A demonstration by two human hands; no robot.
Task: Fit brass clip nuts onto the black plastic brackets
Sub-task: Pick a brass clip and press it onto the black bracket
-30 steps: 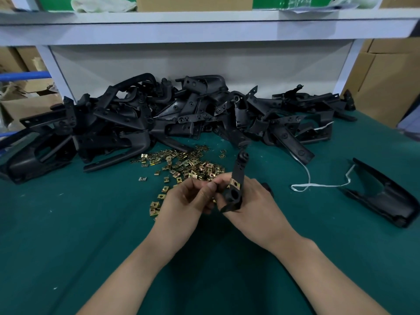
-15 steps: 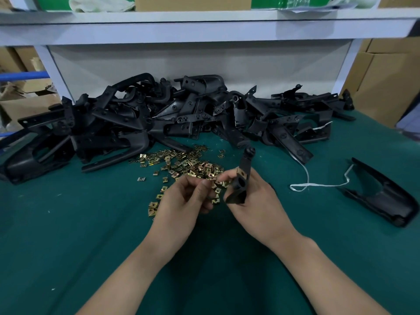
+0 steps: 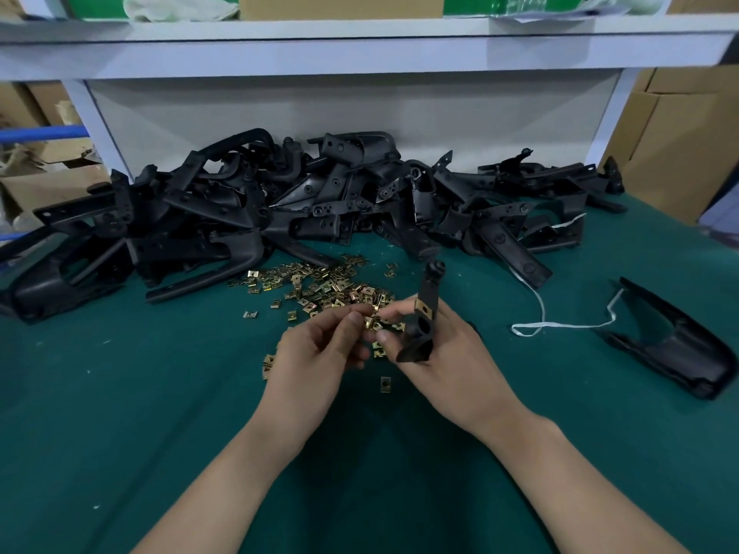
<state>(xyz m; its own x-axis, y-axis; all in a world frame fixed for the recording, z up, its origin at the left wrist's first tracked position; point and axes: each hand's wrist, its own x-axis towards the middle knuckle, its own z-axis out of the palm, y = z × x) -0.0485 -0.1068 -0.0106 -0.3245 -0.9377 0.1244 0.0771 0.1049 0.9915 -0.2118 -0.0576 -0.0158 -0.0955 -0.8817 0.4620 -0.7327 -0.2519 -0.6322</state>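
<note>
Head view: the right hand (image 3: 452, 353) grips one black bracket (image 3: 420, 337) by its lower body, fingers curled round it, and holds it upright above the green mat (image 3: 160, 393), just in front of the scattered clip nuts (image 3: 316, 285). One fitted clip nut (image 3: 424, 309) already sits on the bracket's arm, close to the thumb. The left hand (image 3: 316, 353) is just beside the bracket with thumb and forefinger pressed together, apparently pinching a second clip nut (image 3: 370, 322). The fingertips partly hide the piece, so the grip cannot be confirmed. The bracket heap (image 3: 320, 209) lies behind the loose nuts, against the back panel. A stray nut (image 3: 385, 383) lies on the mat below the hands. Probable faults from this position are as follows. The small nut may slip from a fingertip pinch and fall among the loose ones, which costs a fresh pick. If it is presented tilted, the nut may ride up cocked on the bracket edge, so that its hole does not line up with the bracket's hole. Pushing sideways against a bracket held only at its base may twist it in the palm. A thumb pressing near the fitted nut may shift that nut off its seat.
</note>
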